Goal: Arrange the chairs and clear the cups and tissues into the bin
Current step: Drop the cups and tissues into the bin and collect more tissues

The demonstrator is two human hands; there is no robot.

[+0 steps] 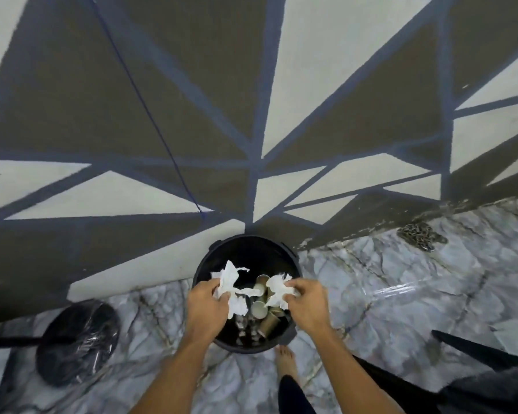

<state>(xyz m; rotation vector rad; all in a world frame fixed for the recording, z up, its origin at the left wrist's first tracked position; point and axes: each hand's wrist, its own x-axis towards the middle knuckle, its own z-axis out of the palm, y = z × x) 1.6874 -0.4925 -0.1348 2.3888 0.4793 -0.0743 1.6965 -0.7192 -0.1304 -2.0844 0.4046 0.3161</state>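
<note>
Two bare forearms reach up from the bottom of the frame, with a bare foot [286, 361] on the marble floor [401, 294] just below the bin. The left hand [205, 306] has its fingers pinched shut on a crumpled white tissue [231, 289], which flares above and droops below the grip. The right hand [307, 303] is likewise closed, thumb and fingertips nipping a second tissue [277, 289]. Both wads hang over the open mouth of the black bin [245, 246], which stands low in the centre of the frame, at the edge where a rug [162, 85] with grey, cream and blue triangles meets the marble. Down inside the bin, between the two hands, lie several paper cups [263, 306] tipped on their sides. At lower left sits a round black base [78, 342] wrapped in clear film, a dark pole leading off to the left edge. Dark fabric fills the lower right corner.
</note>
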